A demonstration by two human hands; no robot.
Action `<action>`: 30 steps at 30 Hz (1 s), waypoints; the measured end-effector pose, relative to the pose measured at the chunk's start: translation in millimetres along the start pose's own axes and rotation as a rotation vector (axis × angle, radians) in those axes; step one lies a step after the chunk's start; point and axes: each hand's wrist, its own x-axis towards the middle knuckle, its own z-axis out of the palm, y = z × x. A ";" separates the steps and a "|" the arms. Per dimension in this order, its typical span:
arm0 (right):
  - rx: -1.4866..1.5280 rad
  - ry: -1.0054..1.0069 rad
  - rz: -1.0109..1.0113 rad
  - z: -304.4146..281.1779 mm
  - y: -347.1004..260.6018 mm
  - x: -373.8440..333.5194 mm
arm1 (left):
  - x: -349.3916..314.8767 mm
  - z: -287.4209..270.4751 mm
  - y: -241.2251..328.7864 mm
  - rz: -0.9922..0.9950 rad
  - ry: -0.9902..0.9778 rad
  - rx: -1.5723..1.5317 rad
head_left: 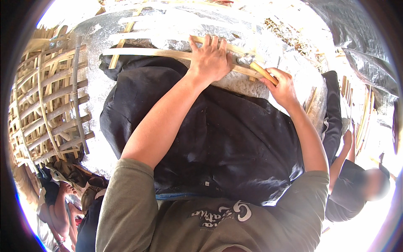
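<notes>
My left hand [210, 59] lies across light bamboo strips on the ground, its fingers spread over the far strip and its thumb by the near one. The long near strip [147, 52] runs out to the left from under this hand. To the right, my right hand [282, 86] is closed around a short yellowish wooden stick [263, 72], whose far end meets the strips. Whether a blade belongs to this stick I cannot tell. A crosswise strip [121, 42] passes under the long ones at the left.
Dark cloth [235, 138] covers my legs below the strips. A woven bamboo lattice [50, 105] stands at the left. At the right edge sits another person [350, 185] near more bamboo strips; further people's limbs [61, 210] show at the lower left. Dark plastic sheeting [357, 38] hangs at the upper right.
</notes>
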 end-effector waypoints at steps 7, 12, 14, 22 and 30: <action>0.022 -0.013 0.076 -1.9 -6.5 0.2 | 0.8 -2.8 2.2 0.002 0.022 -0.020; -0.003 0.019 0.028 1.8 -4.7 0.1 | 0.2 -2.8 -1.2 0.032 0.071 -0.024; -0.011 -0.002 0.057 -0.4 -7.3 -0.4 | -0.3 -5.1 0.0 0.040 0.075 -0.029; -0.020 0.011 0.020 0.4 -5.9 0.3 | -1.2 -8.5 0.4 0.027 0.040 -0.006; 0.006 0.017 0.018 1.6 -4.5 0.3 | -5.1 -6.2 3.6 -0.028 0.026 -0.047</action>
